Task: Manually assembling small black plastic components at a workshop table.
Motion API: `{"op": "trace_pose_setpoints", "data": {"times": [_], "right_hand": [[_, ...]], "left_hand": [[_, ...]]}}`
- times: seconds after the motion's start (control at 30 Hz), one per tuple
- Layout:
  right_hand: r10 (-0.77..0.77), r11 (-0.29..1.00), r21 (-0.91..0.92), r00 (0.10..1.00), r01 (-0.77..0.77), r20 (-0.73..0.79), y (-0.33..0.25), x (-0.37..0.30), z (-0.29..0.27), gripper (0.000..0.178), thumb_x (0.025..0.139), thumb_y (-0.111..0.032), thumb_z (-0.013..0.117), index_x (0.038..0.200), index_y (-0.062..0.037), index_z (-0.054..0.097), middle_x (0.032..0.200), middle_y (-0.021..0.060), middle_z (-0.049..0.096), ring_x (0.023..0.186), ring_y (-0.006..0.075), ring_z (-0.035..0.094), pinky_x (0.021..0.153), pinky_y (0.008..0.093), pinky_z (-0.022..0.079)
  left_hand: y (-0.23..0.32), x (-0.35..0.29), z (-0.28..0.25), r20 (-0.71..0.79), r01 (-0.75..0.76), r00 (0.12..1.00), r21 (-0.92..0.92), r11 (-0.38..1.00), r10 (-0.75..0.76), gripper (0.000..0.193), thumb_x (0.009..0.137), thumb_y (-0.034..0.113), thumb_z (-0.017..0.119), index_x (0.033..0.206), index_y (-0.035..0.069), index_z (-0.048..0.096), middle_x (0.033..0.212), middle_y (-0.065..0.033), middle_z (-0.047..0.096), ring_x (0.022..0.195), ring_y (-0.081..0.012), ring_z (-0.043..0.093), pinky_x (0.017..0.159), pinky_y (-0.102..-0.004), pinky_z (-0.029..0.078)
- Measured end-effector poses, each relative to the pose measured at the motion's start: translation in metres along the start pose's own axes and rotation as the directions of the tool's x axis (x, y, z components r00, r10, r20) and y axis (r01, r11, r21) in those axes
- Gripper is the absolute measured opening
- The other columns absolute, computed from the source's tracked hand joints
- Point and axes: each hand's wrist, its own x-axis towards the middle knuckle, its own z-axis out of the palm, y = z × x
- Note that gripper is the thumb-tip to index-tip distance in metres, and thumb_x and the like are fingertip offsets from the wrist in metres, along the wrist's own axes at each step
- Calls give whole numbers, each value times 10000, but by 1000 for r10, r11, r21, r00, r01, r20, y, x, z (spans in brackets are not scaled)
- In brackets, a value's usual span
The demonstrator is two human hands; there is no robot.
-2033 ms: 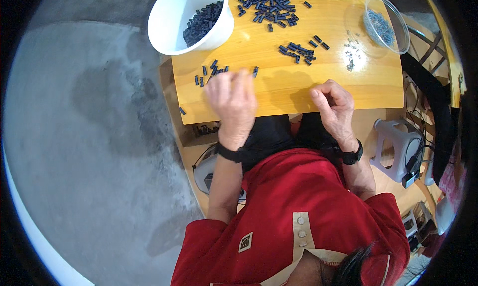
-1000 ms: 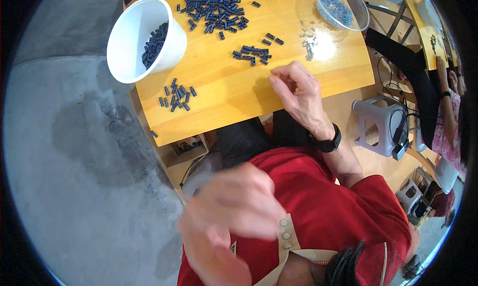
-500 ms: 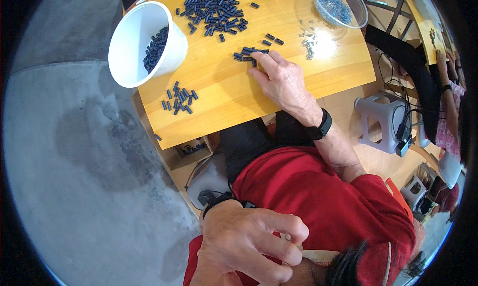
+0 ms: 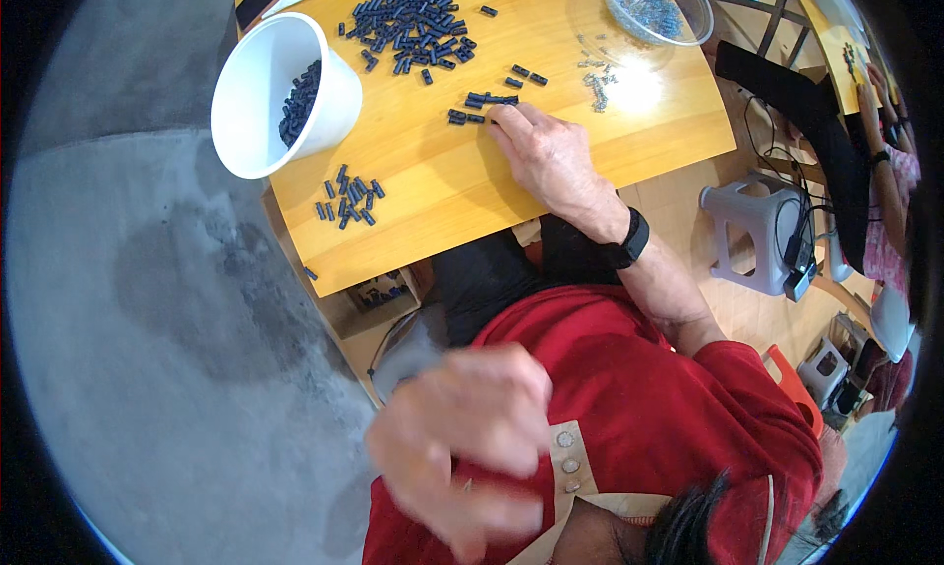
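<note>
My right hand [image 4: 551, 157], with a black band on its wrist, rests at the near side of a small cluster of black cylindrical plastic parts [image 4: 490, 100]. Its fingers are bent together, their tips touching the cluster's edge; whatever lies between them is hidden. In front of my chest, away from the table, my left hand [image 4: 462, 437] is raised and smeared by motion, with fingers that look curled. Whether it holds anything does not show. A big heap of the same black parts [image 4: 408, 19] lies farther back, and a smaller group [image 4: 349, 199] at the table's left.
A white bucket [image 4: 339, 103], tilted in view, holds more black parts at the table's left edge. Far right stands a clear bowl [image 4: 706, 19] of small metal pieces, with loose ones [image 4: 598, 88] beside it. A grey stool [image 4: 737, 236] and cables are at the right, near another person.
My left hand has shifted left and up, away from my collar. The right hand's fingers have drawn in slightly at the small cluster. The whole view has shifted a little.
</note>
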Motion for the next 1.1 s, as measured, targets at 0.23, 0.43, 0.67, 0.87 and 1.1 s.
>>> {"op": "trace_pose_setpoints", "data": {"times": [0.23, 0.43, 0.67, 0.87, 1.1], "right_hand": [[162, 765, 640, 983, -69, -87, -2, -19, -4, 151, 974, -174, 572, 1031, -50, 639, 638, 22, 512, 545, 132, 530, 466, 306, 431], [5, -502, 652, 752, -568, 659, -5, -45, -47, 228, 1021, -208, 536, 1051, -22, 664, 639, -61, 449, 489, 17, 272, 427, 185, 214], [-99, -583, 557, 732, -591, 674, -13, -56, -46, 243, 1020, -224, 543, 1034, -9, 653, 672, -51, 458, 499, 27, 288, 420, 187, 223], [-123, -567, 543, 715, -620, 688, -17, -57, -43, 253, 1015, -251, 560, 934, -26, 643, 656, -51, 488, 498, 25, 320, 416, 186, 228], [228, 111, 808, 807, -578, 546, -27, -51, -52, 174, 898, -193, 740, 853, -48, 654, 737, -55, 612, 659, 0, 502, 565, 178, 432]], "left_hand": [[-62, -47, -2, -717, 616, 682, 455, 644, -146, 64, 876, 1, 665, 925, -31, 639, 841, -106, 625, 720, -172, 609, 666, -281, 490], [-90, -45, -4, -783, 673, 615, 459, 580, -95, 190, 819, -60, 706, 1000, -17, 666, 932, -83, 628, 833, -140, 589, 758, -242, 474], [-98, -36, 5, -689, 609, 724, 646, 460, 9, 315, 734, -18, 798, 1033, 25, 711, 991, -116, 669, 895, -223, 636, 795, -319, 513], [-103, -36, 3, -637, 563, 770, 707, 429, 41, 253, 781, -24, 761, 1026, 12, 705, 962, -123, 685, 927, -253, 663, 797, -323, 529], [-103, -45, 0, -614, 602, 789, 762, 238, -28, 168, 806, -34, 732, 964, -5, 682, 871, -131, 693, 779, -229, 675, 725, -315, 530]]}}
